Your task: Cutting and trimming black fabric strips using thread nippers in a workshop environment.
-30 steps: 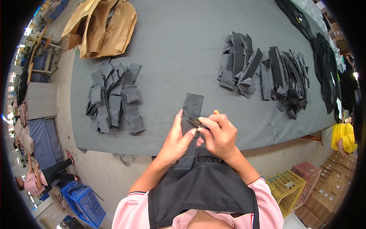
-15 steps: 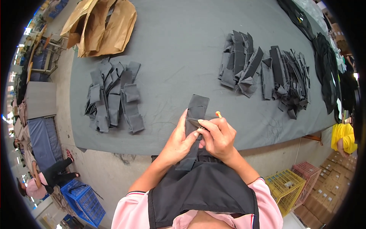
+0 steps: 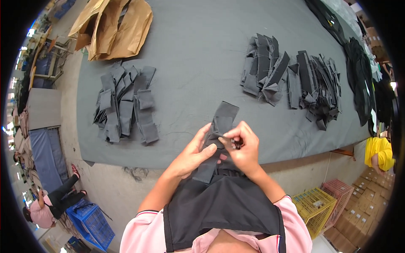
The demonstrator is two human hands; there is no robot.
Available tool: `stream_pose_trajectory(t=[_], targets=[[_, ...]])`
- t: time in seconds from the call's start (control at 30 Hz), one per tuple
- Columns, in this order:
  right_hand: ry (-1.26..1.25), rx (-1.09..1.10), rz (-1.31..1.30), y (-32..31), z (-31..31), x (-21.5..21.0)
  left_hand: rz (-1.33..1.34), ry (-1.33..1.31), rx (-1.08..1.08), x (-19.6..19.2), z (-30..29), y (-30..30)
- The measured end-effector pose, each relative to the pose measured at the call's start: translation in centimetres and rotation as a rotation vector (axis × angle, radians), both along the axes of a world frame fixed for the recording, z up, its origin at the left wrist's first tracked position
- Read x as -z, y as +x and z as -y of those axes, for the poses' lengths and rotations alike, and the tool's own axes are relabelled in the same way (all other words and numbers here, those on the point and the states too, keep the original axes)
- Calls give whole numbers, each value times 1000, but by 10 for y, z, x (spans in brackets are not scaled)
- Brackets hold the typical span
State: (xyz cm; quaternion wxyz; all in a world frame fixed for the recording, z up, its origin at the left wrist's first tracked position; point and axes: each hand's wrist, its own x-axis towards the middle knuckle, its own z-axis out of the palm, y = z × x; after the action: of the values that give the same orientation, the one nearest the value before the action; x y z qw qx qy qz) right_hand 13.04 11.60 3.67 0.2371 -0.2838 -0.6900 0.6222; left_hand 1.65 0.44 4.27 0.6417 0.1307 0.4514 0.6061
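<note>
A dark grey fabric strip (image 3: 226, 114) with folded flaps is held over the table's near edge. My left hand (image 3: 196, 154) is closed round its left side, the thumb lying across the front. My right hand (image 3: 244, 147) is closed, with thumb and forefinger at a fold in the strip's right side. Tucked in its curled fingers is a small tool (image 3: 237, 144) with a dark, shiny part; its kind is mostly hidden by the hand. The strip's lower end hangs down in front of my black apron (image 3: 219, 206).
On the grey-covered table (image 3: 190, 76), folded grey strips (image 3: 125, 105) lie at left; strip piles with loose threads (image 3: 263, 69) (image 3: 318, 86) lie at right. A brown paper bag (image 3: 122, 33) stands far left, black garments (image 3: 358, 80) far right. Crates (image 3: 314, 206) stand below; two people are nearby.
The strip has tilted to the right at its top. My right hand has turned, so the orange tip seen before is hidden and a dark shiny part shows. My left thumb has shifted slightly.
</note>
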Motion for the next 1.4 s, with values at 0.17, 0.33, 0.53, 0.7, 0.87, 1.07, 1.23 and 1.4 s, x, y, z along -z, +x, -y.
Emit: stream_pose_trajectory(t=[0.17,0.33,0.53,0.7,0.87,1.07,1.23,1.4], targets=[[201,-49,-61,11,15,19,-24,-273,-39,4,4,11],[326,-93,-26,17,1,-4,-205,-199,-79,10,3,11],[-103,-120,110,-12,-22,1,-286,-198,10,5,1,8],[400,-31,19,3,-11,-14,-230,-192,37,2,1,0],[455,-167,158,20,-11,-27,-265,-156,66,1,0,-2],[469,-181,197,16,-11,-24,-422,-193,75,0,0,-1],[503,-194,159,12,-11,-21,-448,-192,82,1,3,0],[574,-195,145,9,-11,-20,-463,-209,99,-1,2,-2]])
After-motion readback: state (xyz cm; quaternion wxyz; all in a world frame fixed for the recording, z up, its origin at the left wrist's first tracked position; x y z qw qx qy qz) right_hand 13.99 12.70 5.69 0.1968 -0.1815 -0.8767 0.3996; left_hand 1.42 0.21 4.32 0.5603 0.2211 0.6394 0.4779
